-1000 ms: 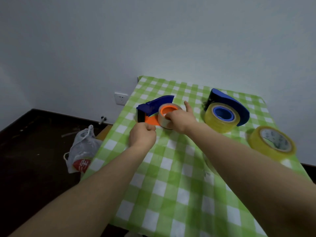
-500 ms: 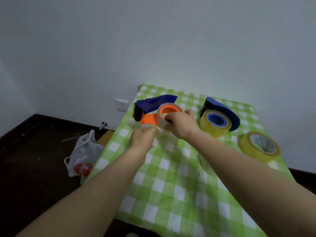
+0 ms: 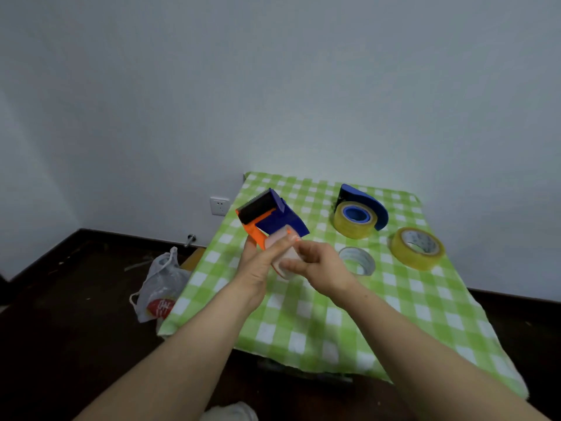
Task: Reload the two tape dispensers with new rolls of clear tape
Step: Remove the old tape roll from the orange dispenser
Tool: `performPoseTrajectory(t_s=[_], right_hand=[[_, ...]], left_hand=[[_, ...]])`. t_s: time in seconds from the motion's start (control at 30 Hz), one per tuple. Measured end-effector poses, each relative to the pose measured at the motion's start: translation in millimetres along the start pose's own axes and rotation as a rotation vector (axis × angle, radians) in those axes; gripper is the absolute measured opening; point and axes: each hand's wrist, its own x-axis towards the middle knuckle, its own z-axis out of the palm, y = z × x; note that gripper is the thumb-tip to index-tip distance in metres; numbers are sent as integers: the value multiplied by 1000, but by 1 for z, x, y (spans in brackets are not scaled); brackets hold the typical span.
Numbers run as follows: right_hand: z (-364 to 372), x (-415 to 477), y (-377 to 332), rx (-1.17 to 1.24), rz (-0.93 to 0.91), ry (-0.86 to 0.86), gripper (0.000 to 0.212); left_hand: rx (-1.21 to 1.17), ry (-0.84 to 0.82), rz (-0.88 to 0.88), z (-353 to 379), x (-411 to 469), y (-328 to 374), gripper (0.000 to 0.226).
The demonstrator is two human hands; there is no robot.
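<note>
My left hand (image 3: 256,265) holds a blue and orange tape dispenser (image 3: 270,218) up above the table, its black toothed end tilted toward the upper left. My right hand (image 3: 321,264) grips the thin, nearly spent roll (image 3: 283,258) that sits on that dispenser. A second blue dispenser (image 3: 368,205) lies at the back of the table with a full yellowish clear roll (image 3: 353,226) on its blue hub. A loose full roll (image 3: 417,249) lies at the right. A thin pale roll (image 3: 356,259) lies flat just beyond my right hand.
The green-and-white checked tablecloth (image 3: 334,314) covers a small table against a grey wall. A white plastic bag (image 3: 161,287) sits on the dark floor at the left, below a wall socket (image 3: 219,206). The table's near edge drops off below my forearms.
The blue and orange dispenser has been lifted off the table and turned, its black end now pointing up left. Both hands rose with it, and the thin pale roll has come into view.
</note>
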Motion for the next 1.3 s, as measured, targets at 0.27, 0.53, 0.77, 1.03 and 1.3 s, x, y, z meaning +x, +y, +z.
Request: performPoseTrajectory(t_s=[0.27, 0.53, 0.77, 1.03, 1.3], right_hand=[[-17, -40, -15, 197, -21, 40, 14], [-14, -75, -18, -148, -40, 42, 23], [-37, -87, -7, -80, -101, 525, 32], [-57, -74, 8, 79, 31, 483, 23], [-49, -80, 16, -79, 100, 477, 28]], left_hand=[[69, -62, -21, 13, -33, 5, 32], [-141, -101, -228, 30, -53, -7, 21], [-291, -97, -346, 25, -67, -1, 23], [-214, -125, -431, 21, -72, -3, 14], [-225, -88, -444, 21, -63, -16, 17]])
